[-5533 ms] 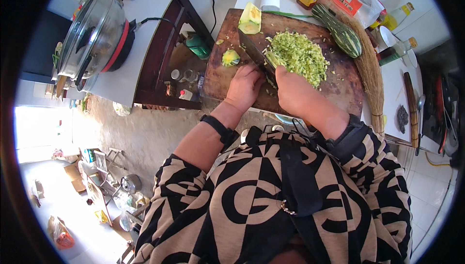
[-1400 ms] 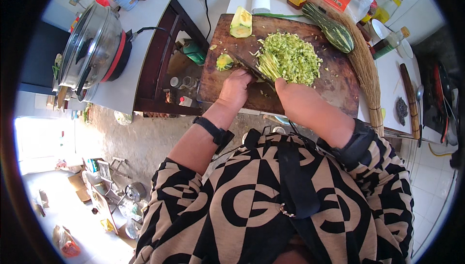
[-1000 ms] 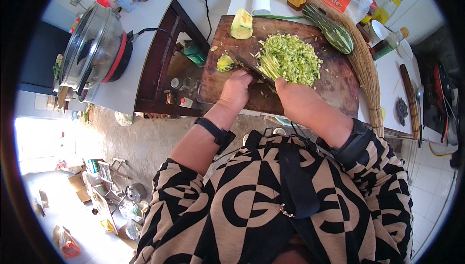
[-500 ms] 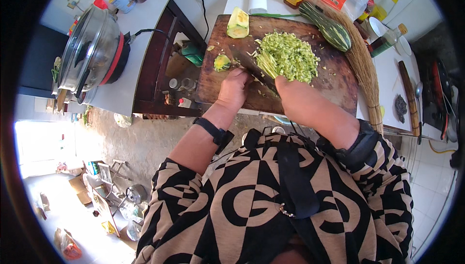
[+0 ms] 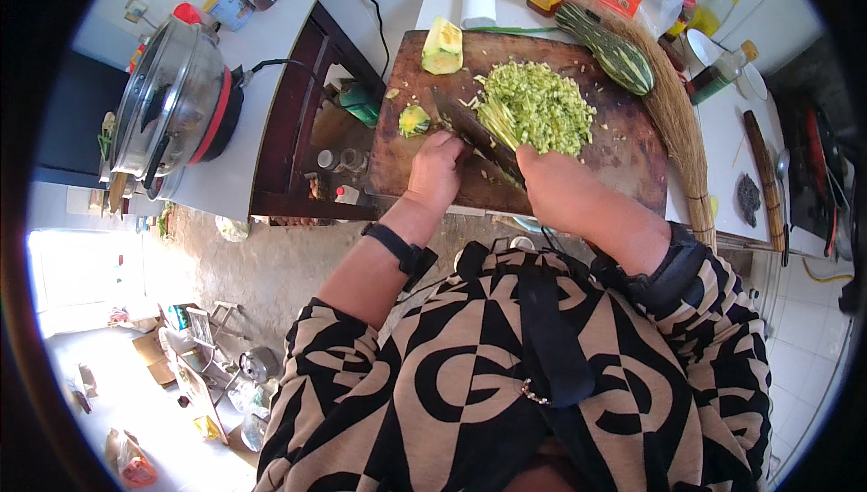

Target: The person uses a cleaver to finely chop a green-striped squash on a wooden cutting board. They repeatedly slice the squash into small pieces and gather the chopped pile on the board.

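My right hand is closed round the handle of a dark, wide-bladed kitchen knife, its blade slanting away to the far left over a wooden cutting board. Close against the near left side of the blade, my left hand has its fingers curled; what they press on is hidden. Thin strips and a heap of finely chopped green squash lie just right of the blade. A cut squash chunk stands at the board's far left, and a small squash end piece lies beside the knife tip.
A whole striped squash and a straw brush lie along the board's right edge. Bottles and bowls stand beyond. To the left, an electric pot with a glass lid sits on another counter, its cord running right.
Both hands and the knife stay in almost the same place, with only a slight shift. The chopped heap looks unchanged.
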`<action>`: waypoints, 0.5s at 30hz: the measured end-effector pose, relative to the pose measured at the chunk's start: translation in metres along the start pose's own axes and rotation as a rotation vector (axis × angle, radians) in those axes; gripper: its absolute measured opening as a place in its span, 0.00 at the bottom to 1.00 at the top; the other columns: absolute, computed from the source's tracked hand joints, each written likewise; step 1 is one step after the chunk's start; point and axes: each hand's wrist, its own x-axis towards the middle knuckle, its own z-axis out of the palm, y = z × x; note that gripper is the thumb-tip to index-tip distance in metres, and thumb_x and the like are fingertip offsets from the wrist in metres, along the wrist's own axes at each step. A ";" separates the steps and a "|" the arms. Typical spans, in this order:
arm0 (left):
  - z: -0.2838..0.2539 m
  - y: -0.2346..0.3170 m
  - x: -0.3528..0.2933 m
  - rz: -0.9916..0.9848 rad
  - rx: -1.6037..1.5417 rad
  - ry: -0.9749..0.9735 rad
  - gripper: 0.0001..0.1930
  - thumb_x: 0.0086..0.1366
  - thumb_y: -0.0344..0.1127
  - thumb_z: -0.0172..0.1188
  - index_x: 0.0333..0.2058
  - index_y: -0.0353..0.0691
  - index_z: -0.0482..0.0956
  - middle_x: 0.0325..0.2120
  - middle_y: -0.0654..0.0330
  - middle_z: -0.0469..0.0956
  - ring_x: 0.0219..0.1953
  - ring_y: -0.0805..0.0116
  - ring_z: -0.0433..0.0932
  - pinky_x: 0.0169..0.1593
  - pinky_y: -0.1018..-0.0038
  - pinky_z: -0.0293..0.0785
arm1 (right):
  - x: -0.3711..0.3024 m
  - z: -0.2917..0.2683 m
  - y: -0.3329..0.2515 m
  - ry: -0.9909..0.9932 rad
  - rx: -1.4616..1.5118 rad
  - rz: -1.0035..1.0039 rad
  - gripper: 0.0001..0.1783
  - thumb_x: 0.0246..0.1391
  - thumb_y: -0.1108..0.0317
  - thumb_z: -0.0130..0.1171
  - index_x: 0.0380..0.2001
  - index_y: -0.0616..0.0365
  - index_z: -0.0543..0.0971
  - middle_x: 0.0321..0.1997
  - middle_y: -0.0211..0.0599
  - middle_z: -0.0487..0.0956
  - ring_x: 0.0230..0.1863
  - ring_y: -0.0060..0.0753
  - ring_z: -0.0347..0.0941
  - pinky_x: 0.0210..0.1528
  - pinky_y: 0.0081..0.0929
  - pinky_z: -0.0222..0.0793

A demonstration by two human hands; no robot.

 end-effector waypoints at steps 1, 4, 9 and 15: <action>0.001 0.000 0.000 -0.009 -0.011 -0.009 0.03 0.51 0.22 0.58 0.25 0.38 0.76 0.25 0.53 0.72 0.31 0.50 0.74 0.33 0.63 0.71 | 0.000 0.000 0.001 0.014 0.013 -0.005 0.12 0.46 0.79 0.48 0.37 0.69 0.64 0.26 0.60 0.76 0.32 0.63 0.74 0.35 0.52 0.68; 0.003 -0.001 0.001 -0.016 -0.020 -0.005 0.03 0.50 0.23 0.58 0.25 0.38 0.76 0.26 0.53 0.73 0.32 0.50 0.74 0.33 0.63 0.72 | 0.002 0.002 0.002 0.020 0.012 -0.014 0.12 0.46 0.78 0.49 0.36 0.70 0.65 0.26 0.60 0.76 0.32 0.63 0.73 0.35 0.52 0.68; 0.006 0.001 0.005 -0.030 0.033 -0.038 0.05 0.50 0.23 0.61 0.27 0.37 0.76 0.27 0.54 0.75 0.32 0.51 0.75 0.34 0.65 0.73 | 0.008 -0.002 0.008 0.026 0.022 0.039 0.14 0.47 0.76 0.52 0.38 0.70 0.67 0.30 0.61 0.76 0.37 0.60 0.75 0.38 0.48 0.71; 0.012 0.010 0.014 -0.109 -0.152 0.058 0.07 0.51 0.23 0.59 0.31 0.39 0.77 0.30 0.52 0.76 0.33 0.51 0.76 0.36 0.66 0.74 | -0.006 -0.016 0.024 0.186 0.281 0.117 0.14 0.51 0.72 0.53 0.39 0.68 0.67 0.30 0.60 0.75 0.33 0.57 0.73 0.34 0.46 0.68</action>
